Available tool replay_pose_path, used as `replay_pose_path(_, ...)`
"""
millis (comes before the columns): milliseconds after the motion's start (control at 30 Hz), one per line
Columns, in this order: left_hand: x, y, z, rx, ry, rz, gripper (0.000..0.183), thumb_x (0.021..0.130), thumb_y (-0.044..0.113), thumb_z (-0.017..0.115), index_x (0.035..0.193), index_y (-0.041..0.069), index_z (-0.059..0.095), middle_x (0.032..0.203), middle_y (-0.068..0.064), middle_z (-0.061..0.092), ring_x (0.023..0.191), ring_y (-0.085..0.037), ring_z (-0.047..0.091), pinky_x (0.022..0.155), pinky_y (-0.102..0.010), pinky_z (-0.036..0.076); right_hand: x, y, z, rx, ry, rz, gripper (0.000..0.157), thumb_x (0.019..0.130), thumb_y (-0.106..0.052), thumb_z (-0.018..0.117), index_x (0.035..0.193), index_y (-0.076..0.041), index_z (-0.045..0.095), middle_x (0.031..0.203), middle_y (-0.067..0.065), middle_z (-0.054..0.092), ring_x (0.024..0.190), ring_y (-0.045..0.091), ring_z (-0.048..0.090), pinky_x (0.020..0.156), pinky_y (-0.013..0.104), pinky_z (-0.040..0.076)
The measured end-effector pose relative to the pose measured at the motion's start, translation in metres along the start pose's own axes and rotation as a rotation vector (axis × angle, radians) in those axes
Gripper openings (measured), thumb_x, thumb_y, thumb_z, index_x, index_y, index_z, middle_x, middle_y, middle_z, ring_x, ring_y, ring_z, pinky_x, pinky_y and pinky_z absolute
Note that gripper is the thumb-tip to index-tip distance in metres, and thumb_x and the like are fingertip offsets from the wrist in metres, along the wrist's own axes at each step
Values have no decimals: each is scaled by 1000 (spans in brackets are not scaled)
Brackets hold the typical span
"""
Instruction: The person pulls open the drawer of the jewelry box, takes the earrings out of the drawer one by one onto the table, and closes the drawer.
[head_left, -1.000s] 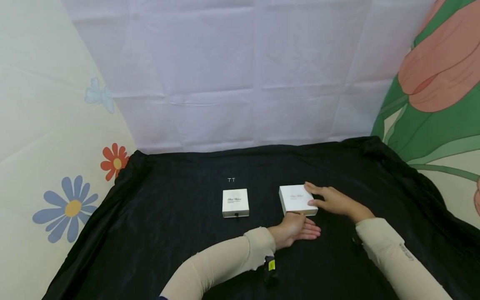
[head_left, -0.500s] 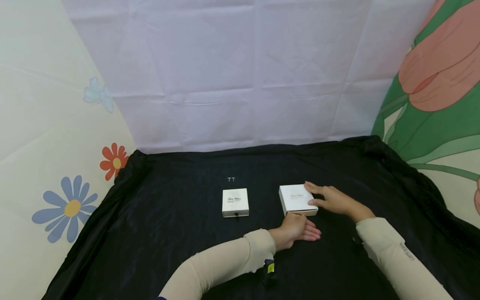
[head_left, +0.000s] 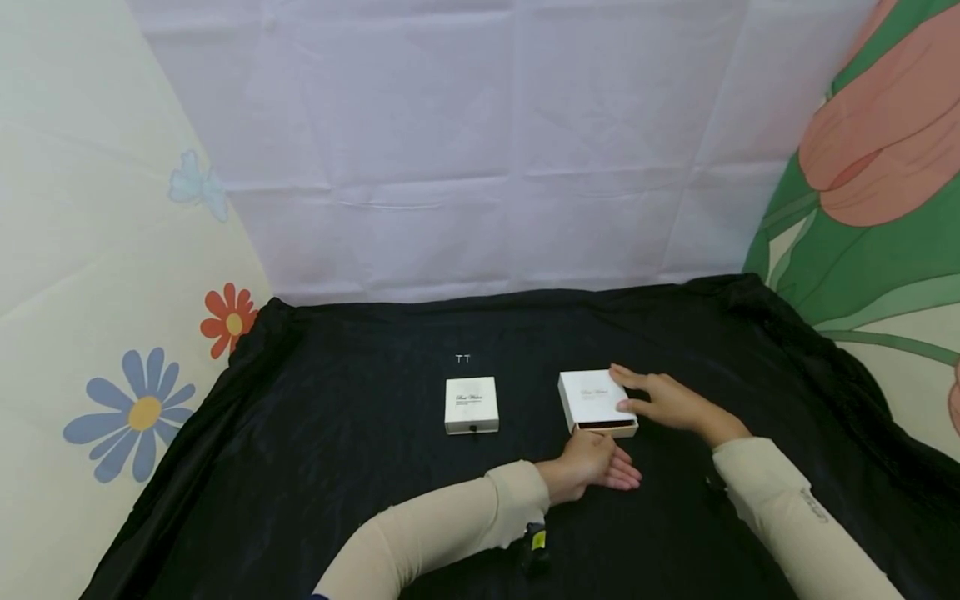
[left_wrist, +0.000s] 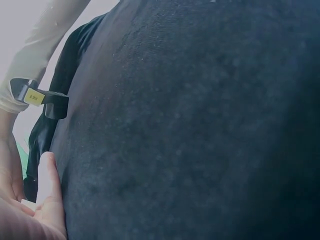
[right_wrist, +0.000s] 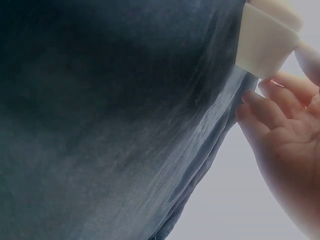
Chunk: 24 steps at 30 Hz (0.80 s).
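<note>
A larger white drawer box point(head_left: 590, 395) with faint lettering lies on the black cloth, right of centre. My right hand point(head_left: 671, 404) grips it at its right side, thumb and fingers apart along that edge. At its near edge the drawer point(head_left: 621, 432) sticks out a little, showing a dark gap behind its front. My left hand point(head_left: 587, 463) pinches that drawer front near its middle, the other fingers stretched to the right; the pinch itself is hidden. In the right wrist view, a plain pale side of the box point(right_wrist: 265, 42) shows between fingers.
A smaller cream box point(head_left: 471, 403) with black lettering and a dark tab stands to the left. Behind it lie two tiny T-shaped silvery pieces point(head_left: 462, 358). Black cloth point(head_left: 360, 400) covers the table, up to a white backdrop point(head_left: 480, 167).
The larger box's drawer has slid slightly out toward me, opening a dark gap. My left hand has shifted a little nearer with it; my right hand stays on the box.
</note>
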<state>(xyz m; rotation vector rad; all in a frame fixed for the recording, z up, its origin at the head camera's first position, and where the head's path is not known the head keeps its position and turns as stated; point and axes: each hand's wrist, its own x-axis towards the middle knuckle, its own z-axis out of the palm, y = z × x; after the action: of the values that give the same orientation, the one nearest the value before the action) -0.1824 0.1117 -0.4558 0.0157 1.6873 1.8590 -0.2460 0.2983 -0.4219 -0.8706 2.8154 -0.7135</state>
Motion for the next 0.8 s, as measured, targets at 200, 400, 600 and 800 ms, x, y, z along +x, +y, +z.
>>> replay_pose_path(200, -3, -1, -2, 11, -32, -14, 34, 103, 12, 35, 88, -3, 62, 83, -25, 70, 81, -35, 71, 68, -39, 58, 0, -1, 0, -6, 1, -6, 59, 92, -23, 63, 137, 9, 43, 144, 27, 36, 126, 45, 43, 99, 57, 38)
replay_pose_path(400, -6, -1, -4, 26, -64, -28, 35, 103, 12, 35, 88, -3, 63, 83, -23, 70, 79, -31, 71, 68, -37, 58, -1, -2, 1, -12, 4, -1, 59, 92, -22, 63, 137, 9, 42, 144, 27, 37, 125, 44, 45, 98, 56, 39)
replay_pose_path(600, -10, -4, -1, 39, -57, -6, 33, 101, 9, 37, 85, -3, 63, 81, -24, 70, 75, -30, 71, 65, -36, 58, -1, -4, 0, -12, 6, 1, 59, 92, -23, 64, 136, 9, 43, 143, 27, 37, 125, 44, 44, 99, 57, 38)
replay_pose_path(800, -14, -4, 1, 34, -52, -11, 32, 100, 7, 39, 82, -3, 63, 78, -24, 69, 70, -27, 71, 63, -34, 58, 0, -5, -2, -10, 1, 3, 59, 92, -23, 63, 137, 9, 43, 143, 28, 37, 127, 44, 42, 100, 57, 37)
